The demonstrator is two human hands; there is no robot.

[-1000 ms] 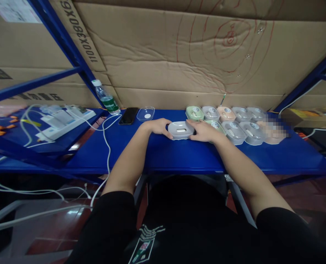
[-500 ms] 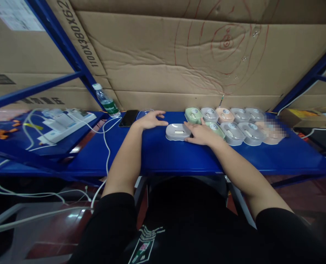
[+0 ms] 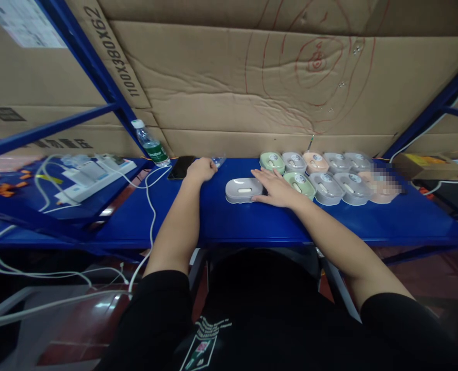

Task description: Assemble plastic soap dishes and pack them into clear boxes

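Observation:
A grey oval box (image 3: 244, 190) with a white bar on its lid rests on the blue table, apart from the other boxes. My right hand (image 3: 275, 188) is open at its right side, the thumb at the box's edge and the fingers stretched out flat. Further left, my left hand (image 3: 201, 170) has its fingers curled closed at a piece of clear plastic (image 3: 218, 161), which looks like a thin bag or film. Part of the plastic is hidden behind the fingers. A dark phone (image 3: 179, 168) lies just left of that hand.
Several similar boxes with round labels stand in two rows on the right, among them a green box (image 3: 299, 184) and a peach box (image 3: 316, 162). A water bottle (image 3: 151, 144) stands at the back left, near a white cable (image 3: 148, 206). Cardboard (image 3: 221, 77) walls the back.
My left hand has moved left and back, its fingers curling closed at the clear plastic, which has shifted right. The grey box has slid slightly left and nearer. My right hand's fingers have straightened.

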